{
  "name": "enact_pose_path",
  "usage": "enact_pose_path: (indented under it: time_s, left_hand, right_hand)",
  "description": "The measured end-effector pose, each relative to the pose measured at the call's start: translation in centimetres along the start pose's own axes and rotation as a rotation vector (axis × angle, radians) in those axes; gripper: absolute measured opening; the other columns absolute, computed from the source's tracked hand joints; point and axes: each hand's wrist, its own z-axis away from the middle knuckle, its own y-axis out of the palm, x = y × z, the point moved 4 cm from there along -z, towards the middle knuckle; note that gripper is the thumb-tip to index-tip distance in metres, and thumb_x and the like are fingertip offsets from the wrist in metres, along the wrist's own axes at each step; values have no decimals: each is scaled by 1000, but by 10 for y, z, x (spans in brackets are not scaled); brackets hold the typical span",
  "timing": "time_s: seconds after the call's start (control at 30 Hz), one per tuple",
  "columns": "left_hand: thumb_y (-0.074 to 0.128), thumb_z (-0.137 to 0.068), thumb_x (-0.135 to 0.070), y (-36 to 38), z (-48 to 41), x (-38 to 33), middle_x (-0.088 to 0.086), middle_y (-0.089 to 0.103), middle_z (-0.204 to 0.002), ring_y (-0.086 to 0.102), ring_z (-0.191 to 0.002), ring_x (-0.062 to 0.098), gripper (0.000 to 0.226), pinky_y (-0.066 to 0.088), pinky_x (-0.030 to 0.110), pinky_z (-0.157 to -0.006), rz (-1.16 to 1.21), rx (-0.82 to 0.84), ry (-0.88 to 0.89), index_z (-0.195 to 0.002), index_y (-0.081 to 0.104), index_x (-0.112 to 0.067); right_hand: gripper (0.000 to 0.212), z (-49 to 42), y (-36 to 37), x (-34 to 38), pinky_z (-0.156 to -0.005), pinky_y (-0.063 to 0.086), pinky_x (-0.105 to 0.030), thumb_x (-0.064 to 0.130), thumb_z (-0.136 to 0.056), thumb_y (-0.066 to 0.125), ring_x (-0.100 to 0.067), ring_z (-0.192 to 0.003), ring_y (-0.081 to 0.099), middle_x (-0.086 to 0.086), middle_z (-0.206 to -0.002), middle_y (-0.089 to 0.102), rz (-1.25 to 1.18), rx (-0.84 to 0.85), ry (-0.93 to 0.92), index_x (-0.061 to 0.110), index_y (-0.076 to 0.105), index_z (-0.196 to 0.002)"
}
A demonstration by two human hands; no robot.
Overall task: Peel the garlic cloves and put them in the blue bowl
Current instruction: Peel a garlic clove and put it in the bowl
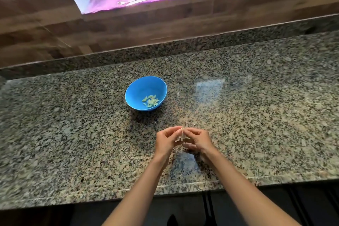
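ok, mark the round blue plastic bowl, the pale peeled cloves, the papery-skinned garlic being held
blue bowl (139, 88): head view, inner wall
peeled cloves (151, 101): head view, pile centre
held garlic (182, 134): head view, exposed skin

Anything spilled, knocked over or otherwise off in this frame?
Nothing stands out. The blue bowl sits on the granite counter with the peeled cloves all inside it; none lie spilled around it. The left hand and right hand pinch one garlic clove between them.
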Motion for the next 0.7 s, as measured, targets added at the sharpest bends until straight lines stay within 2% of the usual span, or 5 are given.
enact_pose_path:
  time_s: [0.1,0.2,0.4,0.57,0.7]
  left_hand:
    - [62,-85,-3,-2,-4,1,15,71,-94,68,-80,21,17,56,26,-66,17,-52,18,-101,68,0]
    - [60,-87,-3,-12,-9,2,13,70,-96,67,-81,19,17,58,30,-71,135,-110,-52,-103,67,0]
    - [63,-84,-3,-26,-14,7,11,71,-94,66,-78,16,16,57,26,-66,119,-102,-121,-100,68,-2]
    - [65,-83,-5,-31,-14,8,10,71,-92,67,-81,17,16,58,31,-72,44,-55,-101,-99,69,-2]
    - [64,-84,-4,-34,-13,5,7,72,-87,67,-74,15,12,57,27,-67,4,-9,-82,-95,70,-5]
  right_hand:
    - [25,-4,1,-1,-66,58,-30,22,-88,59,-21,-78,68,-9,-87,71,-25,-50,9,3,68,-99]
    - [40,-8,-1,-1,-56,57,-29,40,-87,57,-24,-68,67,-11,-78,70,1,-212,-18,1,65,-87]
    - [19,-11,-4,-6,-37,40,-17,17,-86,61,-15,-41,53,-8,-63,55,166,-225,-9,1,57,-77]
    - [14,-8,-7,-7,-46,48,-25,18,-85,63,-16,-47,60,-9,-69,67,388,-210,-90,6,65,-78]
    - [20,-2,-10,-8,-64,57,-31,12,-87,60,-17,-72,68,1,-95,71,741,-207,-233,18,68,-105]
